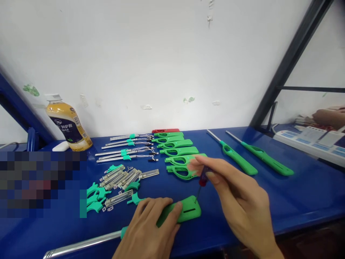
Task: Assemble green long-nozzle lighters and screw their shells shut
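Note:
Under my left hand (pixel 152 225) lies a green long-nosed lighter (pixel 188 213), its metal tube pointing to the lower left. The fingers wrap over the handle and press it on the blue table. My right hand (pixel 239 201) pinches a small screwdriver (pixel 203 179) with a dark red handle. Its thin shaft slants down, and the tip meets the handle's end, near the dark slot. Behind this spot lie several green lighter shells (pixel 179 160) in a column, with a red shell (pixel 165 131) at the back.
Two whole green lighters (pixel 238 158) lie at the right. Left of the shells are metal tubes with wires (pixel 115 154), clear fuel tanks (pixel 120 197) and teal triggers (pixel 94 205). A juice bottle (pixel 68 124) stands at the back left. A white power strip (pixel 309 142) is far right.

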A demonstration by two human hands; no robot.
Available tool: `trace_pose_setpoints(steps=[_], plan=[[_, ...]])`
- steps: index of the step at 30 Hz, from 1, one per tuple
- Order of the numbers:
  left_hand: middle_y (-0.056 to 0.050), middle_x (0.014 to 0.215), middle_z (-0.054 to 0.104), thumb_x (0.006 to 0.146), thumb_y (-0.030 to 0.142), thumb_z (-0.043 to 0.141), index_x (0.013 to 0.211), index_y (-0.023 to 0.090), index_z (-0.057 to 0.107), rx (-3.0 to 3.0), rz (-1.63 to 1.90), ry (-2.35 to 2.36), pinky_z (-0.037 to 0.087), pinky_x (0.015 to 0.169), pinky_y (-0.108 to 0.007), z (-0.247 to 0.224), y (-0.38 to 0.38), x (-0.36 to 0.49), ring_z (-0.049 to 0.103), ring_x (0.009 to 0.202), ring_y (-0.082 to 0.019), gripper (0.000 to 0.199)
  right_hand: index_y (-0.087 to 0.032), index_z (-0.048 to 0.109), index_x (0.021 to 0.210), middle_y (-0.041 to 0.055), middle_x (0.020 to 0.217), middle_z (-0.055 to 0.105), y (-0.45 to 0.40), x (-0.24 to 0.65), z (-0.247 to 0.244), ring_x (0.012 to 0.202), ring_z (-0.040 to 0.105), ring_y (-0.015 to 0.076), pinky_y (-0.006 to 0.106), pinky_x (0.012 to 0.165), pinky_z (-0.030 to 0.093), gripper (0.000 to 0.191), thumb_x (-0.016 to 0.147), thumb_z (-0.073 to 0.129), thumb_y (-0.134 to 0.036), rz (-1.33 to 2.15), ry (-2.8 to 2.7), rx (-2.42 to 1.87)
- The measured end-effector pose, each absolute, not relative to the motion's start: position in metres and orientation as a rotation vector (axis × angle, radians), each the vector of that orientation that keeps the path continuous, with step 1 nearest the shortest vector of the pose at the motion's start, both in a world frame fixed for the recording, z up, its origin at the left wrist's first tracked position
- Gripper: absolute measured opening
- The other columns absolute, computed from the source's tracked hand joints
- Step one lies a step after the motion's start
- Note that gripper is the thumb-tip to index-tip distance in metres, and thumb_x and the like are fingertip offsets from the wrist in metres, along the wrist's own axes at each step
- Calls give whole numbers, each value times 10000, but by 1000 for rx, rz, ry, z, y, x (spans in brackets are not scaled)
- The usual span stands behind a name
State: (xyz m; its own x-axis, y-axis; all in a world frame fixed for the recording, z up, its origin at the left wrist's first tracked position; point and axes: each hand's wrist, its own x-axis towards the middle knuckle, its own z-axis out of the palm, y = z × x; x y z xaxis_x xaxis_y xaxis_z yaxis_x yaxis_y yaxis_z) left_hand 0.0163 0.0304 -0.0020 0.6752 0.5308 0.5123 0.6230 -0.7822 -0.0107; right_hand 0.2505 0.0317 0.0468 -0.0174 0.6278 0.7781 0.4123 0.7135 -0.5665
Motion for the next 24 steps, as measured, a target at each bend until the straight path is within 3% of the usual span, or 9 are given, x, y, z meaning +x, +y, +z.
trace_pose_setpoints(steps=[4, 9, 14, 19, 24], plan=[[-108, 1233, 757, 1173, 188, 419, 1479, 199, 609, -2720, -753, -899, 673, 892, -406, -7, 32, 8, 771, 1053, -257, 361, -380, 792, 1343, -27, 971, 730, 31, 248, 47, 852, 711, 132, 253, 761, 634, 421, 1007, 779, -125, 95, -1552, -851], [-114, 1214, 758, 1171, 162, 413, 1443, 180, 618, -2715, -899, -879, 680, 886, -395, -7, 31, 12, 763, 1028, -248, 341, -420, 737, 1433, -3, 1236, 809, 26, 246, 50, 1020, 786, 168, 272, 796, 670, 456, 1104, 604, -135, 184, -1629, -896], [-130, 1249, 752, 1161, 149, 419, 1446, 172, 618, -2765, -837, -919, 684, 925, -400, -6, 30, 14, 760, 1085, -260, 348, -363, 803, 1338, -21, 969, 746, 26, 239, 51, 824, 718, 121, 223, 712, 625, 444, 986, 781, -93, -2, -1574, -867], [-136, 1213, 766, 1144, 106, 426, 1415, 152, 626, -2716, -912, -867, 689, 921, -399, -9, 31, 13, 768, 1066, -259, 340, -408, 788, 1342, -20, 1203, 807, 24, 243, 55, 897, 767, 122, 227, 810, 654, 380, 1099, 625, -165, 165, -1672, -942], [-144, 1240, 770, 1145, 121, 428, 1442, 156, 615, -2713, -901, -867, 695, 911, -399, -12, 31, 12, 772, 1090, -276, 352, -376, 801, 1338, -24, 926, 728, 30, 241, 52, 846, 701, 130, 232, 787, 612, 414, 989, 804, -154, 28, -1516, -953]])
